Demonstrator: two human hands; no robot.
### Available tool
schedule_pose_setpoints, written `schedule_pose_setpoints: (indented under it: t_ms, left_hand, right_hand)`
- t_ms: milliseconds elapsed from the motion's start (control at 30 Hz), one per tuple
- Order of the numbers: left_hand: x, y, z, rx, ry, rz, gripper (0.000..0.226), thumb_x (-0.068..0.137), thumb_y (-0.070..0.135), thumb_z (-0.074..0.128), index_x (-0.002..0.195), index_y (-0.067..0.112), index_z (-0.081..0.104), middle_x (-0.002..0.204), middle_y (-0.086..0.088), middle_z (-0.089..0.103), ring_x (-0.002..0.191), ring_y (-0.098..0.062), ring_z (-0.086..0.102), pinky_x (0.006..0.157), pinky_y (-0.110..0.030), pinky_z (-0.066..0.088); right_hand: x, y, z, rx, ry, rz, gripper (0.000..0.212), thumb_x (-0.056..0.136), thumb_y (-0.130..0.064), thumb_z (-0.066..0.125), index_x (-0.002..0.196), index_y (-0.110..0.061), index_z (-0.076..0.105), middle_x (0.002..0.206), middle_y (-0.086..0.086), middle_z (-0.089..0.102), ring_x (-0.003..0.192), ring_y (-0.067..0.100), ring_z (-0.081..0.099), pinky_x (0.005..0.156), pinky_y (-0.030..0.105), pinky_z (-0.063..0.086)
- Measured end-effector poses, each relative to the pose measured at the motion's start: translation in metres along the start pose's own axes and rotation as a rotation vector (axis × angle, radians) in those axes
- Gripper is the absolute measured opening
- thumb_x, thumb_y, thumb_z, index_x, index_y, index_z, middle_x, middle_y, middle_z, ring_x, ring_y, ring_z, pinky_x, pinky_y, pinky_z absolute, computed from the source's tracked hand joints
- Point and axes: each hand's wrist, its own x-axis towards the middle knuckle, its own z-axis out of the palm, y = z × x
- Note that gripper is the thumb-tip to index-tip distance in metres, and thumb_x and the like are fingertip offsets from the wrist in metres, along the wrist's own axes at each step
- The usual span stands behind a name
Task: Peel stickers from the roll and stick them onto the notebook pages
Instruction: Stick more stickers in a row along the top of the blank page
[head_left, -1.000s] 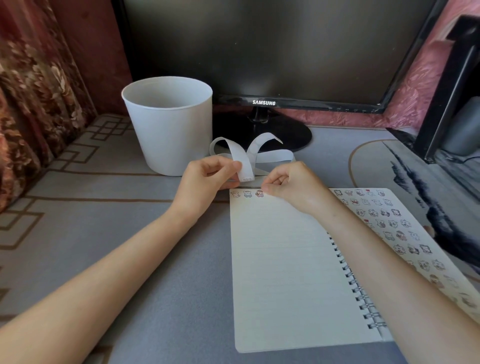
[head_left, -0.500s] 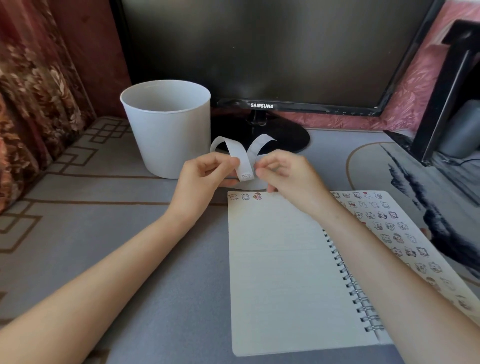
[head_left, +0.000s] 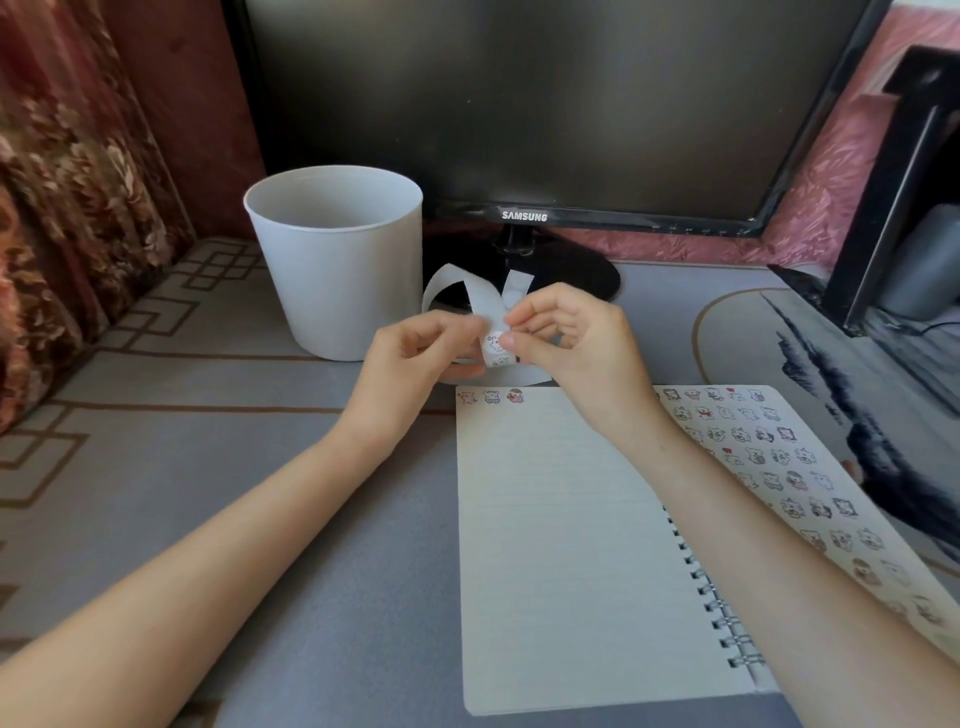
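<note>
Pinching the sticker strip (head_left: 442, 285), upright from 12 to 6 o'clock, in the left hand (head_left: 410, 358) and nipping its sticker (head_left: 493, 344) by the edge with the right hand (head_left: 571, 343), just beyond the notebook (head_left: 561, 545), with bare page at 6 o'clock.

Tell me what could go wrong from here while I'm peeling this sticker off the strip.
1. The sticker is small and pinched at its edge by the right hand; it might tear or fold onto itself.
2. The sticker strip, held by the left hand, loops loosely behind the hands; a hard pull could twist it.
</note>
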Motion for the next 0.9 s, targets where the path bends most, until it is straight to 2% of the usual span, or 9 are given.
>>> schedule_pose_setpoints:
  t_ms: [133,267,367,433,533,633,733,833,900]
  left_hand:
    - [-0.001,-0.001,0.000,0.042,0.000,0.006,0.016,0.092,0.010,0.058,0.089,-0.001,0.069,0.094,-0.017,0.070,0.089,-0.025,0.067,0.086,-0.036,0.056]
    - [-0.001,-0.001,0.001,0.047,0.018,-0.002,0.017,0.092,0.010,0.058,0.090,-0.003,0.070,0.095,-0.018,0.070,0.090,-0.027,0.067,0.085,-0.033,0.056]
    - [-0.001,-0.002,0.001,0.054,0.035,-0.007,0.018,0.091,0.011,0.060,0.090,-0.004,0.070,0.094,-0.019,0.070,0.089,-0.026,0.068,0.085,-0.032,0.056]
    - [-0.001,-0.002,0.002,0.057,0.044,-0.010,0.019,0.090,0.012,0.061,0.089,-0.004,0.070,0.093,-0.019,0.070,0.087,-0.025,0.068,0.084,-0.030,0.056]
    - [-0.002,-0.002,0.003,0.052,0.055,-0.018,0.018,0.090,0.011,0.062,0.086,-0.004,0.070,0.091,-0.020,0.069,0.083,-0.021,0.067,0.082,-0.027,0.057]
    - [-0.001,-0.003,0.002,0.051,0.055,-0.031,0.018,0.090,0.012,0.061,0.083,-0.001,0.070,0.088,-0.019,0.068,0.082,-0.018,0.067,0.080,-0.026,0.056]
    - [0.001,-0.004,0.000,0.034,0.077,-0.055,0.020,0.091,0.013,0.061,0.089,-0.005,0.069,0.094,-0.022,0.068,0.087,-0.025,0.067,0.082,-0.029,0.057]
    - [0.002,-0.003,-0.001,0.008,0.102,-0.075,0.017,0.091,0.012,0.060,0.087,-0.001,0.069,0.095,-0.020,0.069,0.087,-0.026,0.067,0.079,-0.028,0.057]
    - [0.002,-0.003,-0.002,-0.005,0.110,-0.083,0.016,0.091,0.011,0.060,0.087,-0.001,0.069,0.095,-0.020,0.070,0.087,-0.026,0.067,0.078,-0.028,0.058]
  right_hand:
    - [0.000,0.000,0.000,-0.046,-0.009,0.008,0.016,0.079,-0.005,0.072,0.081,-0.021,0.069,0.076,-0.011,0.068,0.069,-0.001,0.060,0.071,0.019,0.050]
    - [-0.002,-0.003,0.001,-0.152,-0.021,0.011,0.008,0.081,-0.008,0.072,0.086,-0.014,0.072,0.076,-0.010,0.066,0.060,-0.007,0.054,0.062,0.006,0.039]
    - [-0.004,-0.005,0.001,-0.237,-0.017,-0.020,0.006,0.080,-0.010,0.073,0.086,-0.012,0.072,0.073,-0.012,0.063,0.057,-0.007,0.052,0.060,0.006,0.037]
    - [-0.003,-0.003,0.001,-0.296,0.001,-0.047,0.006,0.079,-0.014,0.074,0.081,-0.018,0.071,0.074,-0.012,0.064,0.063,0.000,0.055,0.064,0.011,0.041]
    - [-0.003,0.002,0.001,-0.370,0.006,-0.093,0.009,0.078,-0.018,0.074,0.077,-0.022,0.067,0.081,-0.010,0.062,0.066,0.011,0.054,0.073,0.035,0.049]
    - [-0.002,0.002,0.000,-0.424,-0.032,-0.140,0.006,0.080,-0.018,0.073,0.079,-0.021,0.068,0.090,-0.009,0.056,0.070,0.013,0.050,0.075,0.040,0.049]
    - [-0.001,0.000,-0.002,-0.394,-0.065,-0.139,0.006,0.081,-0.017,0.073,0.079,-0.019,0.068,0.092,-0.008,0.054,0.075,0.014,0.049,0.076,0.033,0.047]
    - [0.001,-0.008,-0.005,-0.223,-0.091,-0.082,0.006,0.081,-0.013,0.072,0.080,-0.018,0.068,0.089,-0.004,0.060,0.072,0.009,0.050,0.069,0.015,0.039]
    - [0.003,-0.017,-0.012,-0.093,-0.116,0.013,0.004,0.081,-0.010,0.072,0.082,-0.012,0.068,0.082,-0.002,0.065,0.070,0.006,0.053,0.065,0.012,0.041]
